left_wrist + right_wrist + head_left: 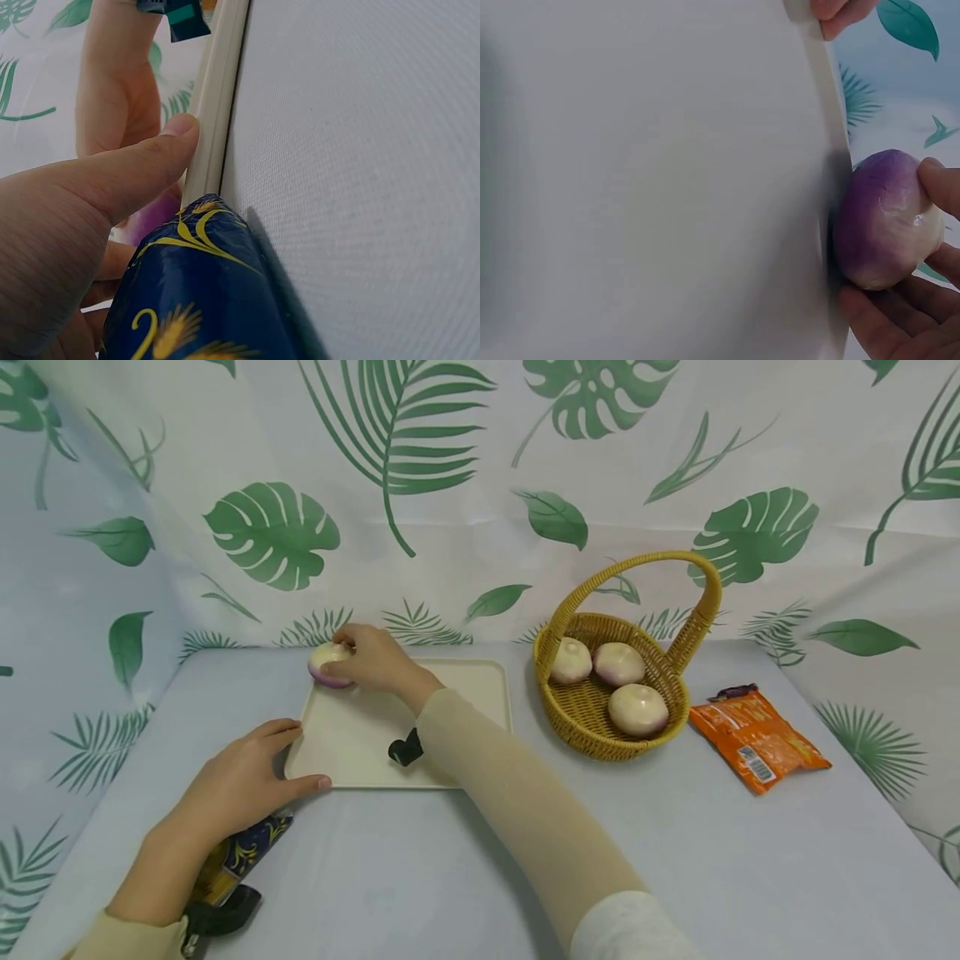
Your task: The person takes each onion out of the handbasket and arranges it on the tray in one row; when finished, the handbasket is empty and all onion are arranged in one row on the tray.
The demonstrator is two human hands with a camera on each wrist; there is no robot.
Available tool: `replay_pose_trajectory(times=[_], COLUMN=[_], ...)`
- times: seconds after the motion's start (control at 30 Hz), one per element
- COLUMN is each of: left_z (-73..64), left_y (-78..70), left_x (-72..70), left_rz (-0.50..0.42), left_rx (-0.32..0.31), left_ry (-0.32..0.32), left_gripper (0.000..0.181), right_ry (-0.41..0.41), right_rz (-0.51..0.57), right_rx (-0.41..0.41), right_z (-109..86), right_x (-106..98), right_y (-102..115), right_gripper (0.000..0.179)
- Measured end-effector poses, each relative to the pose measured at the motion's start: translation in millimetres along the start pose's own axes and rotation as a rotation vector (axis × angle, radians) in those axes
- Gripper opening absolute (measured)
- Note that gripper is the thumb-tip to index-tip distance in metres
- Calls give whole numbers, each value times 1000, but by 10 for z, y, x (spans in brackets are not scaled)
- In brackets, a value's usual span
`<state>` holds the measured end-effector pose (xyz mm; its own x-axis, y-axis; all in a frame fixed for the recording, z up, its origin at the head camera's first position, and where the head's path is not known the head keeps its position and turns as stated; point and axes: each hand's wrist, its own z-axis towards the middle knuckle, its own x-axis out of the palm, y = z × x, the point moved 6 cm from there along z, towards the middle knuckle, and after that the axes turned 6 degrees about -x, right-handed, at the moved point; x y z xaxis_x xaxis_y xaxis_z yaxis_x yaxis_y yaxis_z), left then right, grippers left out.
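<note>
My right hand (375,662) grips a white-and-purple turnip (885,217) at the far left corner of a cream tray (382,727). In the right wrist view, the turnip is right at the tray's rim, with thumb and fingers around its outer side. My left hand (240,781) holds the tray's near left corner, thumb along the front edge and fingers at the left side. Close beneath that hand lies a dark blue packet with yellow wheat print (202,277); the wrist and forearm cover part of it in the head view.
A wicker basket (551,710) with a tall handle stands right of the tray. It contains three turnips (637,710). An orange snack packet (761,739) lies to the basket's right. Leaf-printed cloth (450,568) rises behind the table.
</note>
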<state>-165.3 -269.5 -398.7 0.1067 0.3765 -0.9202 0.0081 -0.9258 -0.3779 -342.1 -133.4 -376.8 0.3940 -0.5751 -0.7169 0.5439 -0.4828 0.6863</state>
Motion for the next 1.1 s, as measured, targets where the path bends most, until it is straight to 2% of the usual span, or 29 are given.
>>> replay_pose_trajectory(times=[0.3,0.63,0.93,1.1], left_z=[-2,-2,6,10], left_y=[-12,-14,-10,-4], left_x=[-7,-3,-3,5], left_rz=[-1,-1,14,11], left_rx=[-6,-15,-4,-11], left_ry=[4,8,4,16], left_gripper=[110,110,111,113], right_ry=[25,15,21,29], right_rz=[28,37,-11,-47], right_rx=[0,-18,26,10], right_z=[9,-7,-25,-96], right_x=[50,61,1,-96], right_y=[-23,-20,-15,75], right_gripper=[56,57,66,71])
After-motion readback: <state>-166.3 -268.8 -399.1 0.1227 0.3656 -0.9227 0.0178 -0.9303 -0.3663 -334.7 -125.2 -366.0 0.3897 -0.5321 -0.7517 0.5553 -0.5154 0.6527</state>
